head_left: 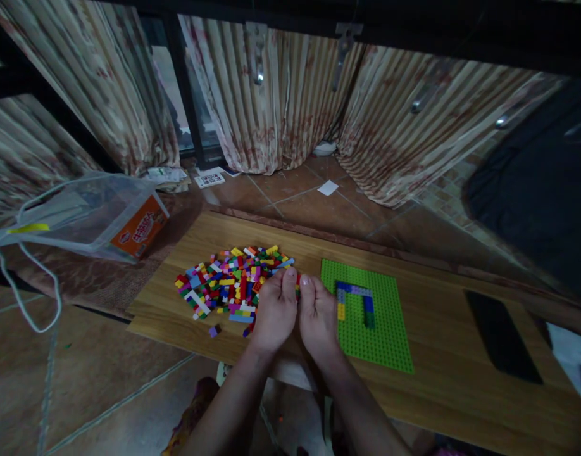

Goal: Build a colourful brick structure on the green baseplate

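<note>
Curling close together, the left hand (276, 309) and right hand (320, 318) hide their fingers — whether either grips anything cannot be told. Beside the left hand lie loose bricks (243, 288); beside the right, a green baseplate (391, 339) bearing joined bricks (369, 304).

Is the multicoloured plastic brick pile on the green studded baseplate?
No, the brick pile lies on the brown wooden tabletop, left of the baseplate.

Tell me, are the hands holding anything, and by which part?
I can't tell: the left hand and right hand are close together, and their backs hide anything inside.
</note>
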The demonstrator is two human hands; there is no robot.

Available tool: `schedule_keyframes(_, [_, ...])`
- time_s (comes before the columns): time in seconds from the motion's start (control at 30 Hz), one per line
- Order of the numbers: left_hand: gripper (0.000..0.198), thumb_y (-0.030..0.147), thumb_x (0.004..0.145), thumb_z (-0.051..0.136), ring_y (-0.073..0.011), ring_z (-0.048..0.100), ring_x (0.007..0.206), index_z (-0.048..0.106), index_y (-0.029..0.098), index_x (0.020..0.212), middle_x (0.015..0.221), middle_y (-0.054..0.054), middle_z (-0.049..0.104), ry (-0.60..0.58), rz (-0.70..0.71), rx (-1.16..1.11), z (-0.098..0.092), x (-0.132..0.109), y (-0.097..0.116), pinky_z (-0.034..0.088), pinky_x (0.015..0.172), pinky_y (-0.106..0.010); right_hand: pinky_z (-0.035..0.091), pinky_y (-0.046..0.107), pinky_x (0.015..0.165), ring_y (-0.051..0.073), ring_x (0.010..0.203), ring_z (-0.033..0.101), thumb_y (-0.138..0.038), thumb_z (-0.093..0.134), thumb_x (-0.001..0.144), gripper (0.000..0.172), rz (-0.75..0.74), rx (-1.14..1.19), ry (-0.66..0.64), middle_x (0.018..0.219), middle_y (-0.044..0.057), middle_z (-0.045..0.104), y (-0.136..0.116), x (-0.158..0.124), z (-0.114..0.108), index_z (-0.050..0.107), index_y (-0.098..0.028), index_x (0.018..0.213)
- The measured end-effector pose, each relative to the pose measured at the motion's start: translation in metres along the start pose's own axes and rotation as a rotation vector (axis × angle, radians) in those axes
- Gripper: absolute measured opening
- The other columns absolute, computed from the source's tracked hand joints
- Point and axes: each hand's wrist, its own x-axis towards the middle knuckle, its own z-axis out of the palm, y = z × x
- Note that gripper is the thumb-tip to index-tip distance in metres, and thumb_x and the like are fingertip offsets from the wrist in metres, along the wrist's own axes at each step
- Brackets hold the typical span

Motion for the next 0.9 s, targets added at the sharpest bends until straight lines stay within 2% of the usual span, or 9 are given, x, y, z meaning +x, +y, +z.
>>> schedule_keyframes(0.1, [0.035,0.044,0.09,0.046,-0.0092,0.042,0.052,0.047,0.019,0.065,0.056,0.004,0.045,-0.012,-0.13,-0.194,0.002,0.001,0.0,0.035,0.052,-0.022,0.032,0.026,0.052,0.012,0.054,0.045,-0.05,0.037,0.094,0.04,0.093,0.219,-0.008,0.058,-0.004,0.048,0.001,0.001,0.004,0.048,-0.021,0.068])
schedule_keyframes(0.23, [0.04,0.053,0.088,0.043,-0.0077,0.026,0.038,0.04,0.022,0.062,0.046,0.008,0.034,-0.022,-0.342,-0.38,-0.002,0.005,0.0,0.022,0.04,-0.023,0.026,0.023,0.042,0.009,0.044,0.034,-0.061,0.044,0.086,0.046,0.326,0.596,-0.035,0.051,-0.007,0.039,0.002,0.004,0.01,0.042,-0.022,0.063])
schedule_keyframes(0.33, [0.039,0.052,0.088,0.043,-0.0089,0.032,0.041,0.041,0.022,0.064,0.048,0.007,0.035,0.064,-0.237,-0.198,-0.019,0.015,-0.001,0.026,0.044,-0.023,0.022,0.022,0.039,0.008,0.04,0.029,-0.064,0.046,0.084,0.046,0.385,0.653,-0.094,0.05,-0.008,0.04,0.006,0.006,0.012,0.047,-0.022,0.066])
schedule_keyframes(0.43, [0.039,0.044,0.09,0.043,-0.01,0.037,0.049,0.041,0.02,0.059,0.051,0.005,0.039,0.16,-0.042,0.295,-0.047,0.028,-0.001,0.028,0.052,-0.024,0.027,0.022,0.041,0.009,0.042,0.035,-0.059,0.053,0.083,0.039,0.361,0.503,-0.159,0.053,-0.007,0.046,0.017,0.009,0.013,0.054,-0.021,0.073])
schedule_keyframes(0.5, [0.038,0.04,0.09,0.043,-0.0115,0.043,0.053,0.041,0.02,0.057,0.053,0.002,0.045,0.222,-0.019,0.565,-0.065,0.034,-0.001,0.028,0.055,-0.025,0.032,0.023,0.044,0.01,0.044,0.041,-0.054,0.055,0.082,0.034,0.318,0.35,-0.211,0.055,-0.006,0.05,0.024,0.011,0.012,0.057,-0.021,0.075])
schedule_keyframes(0.6, [0.038,0.042,0.089,0.043,-0.0148,0.05,0.058,0.048,0.02,0.058,0.056,-0.002,0.053,0.211,-0.078,0.831,-0.082,0.038,-0.003,0.027,0.057,-0.026,0.039,0.025,0.054,0.014,0.055,0.052,-0.046,0.055,0.084,0.026,0.202,0.112,-0.249,0.063,-0.003,0.06,0.029,0.015,0.012,0.063,-0.021,0.083])
schedule_keyframes(0.73, [0.038,0.048,0.087,0.045,-0.0197,0.059,0.067,0.061,0.021,0.066,0.065,-0.005,0.064,0.174,-0.118,0.985,-0.089,0.037,-0.009,0.028,0.058,-0.027,0.042,0.028,0.066,0.017,0.071,0.061,-0.036,0.052,0.086,0.022,0.085,-0.088,-0.259,0.079,0.003,0.07,0.023,0.018,0.013,0.065,-0.02,0.092])
schedule_keyframes(0.9, [0.032,0.045,0.087,0.048,-0.0212,0.063,0.072,0.068,0.021,0.075,0.072,-0.006,0.069,0.149,-0.079,0.972,-0.089,0.038,-0.013,0.032,0.061,-0.027,0.042,0.029,0.068,0.018,0.073,0.062,-0.03,0.051,0.087,0.019,0.011,-0.274,-0.222,0.082,0.005,0.07,0.018,0.023,0.018,0.065,-0.019,0.092])
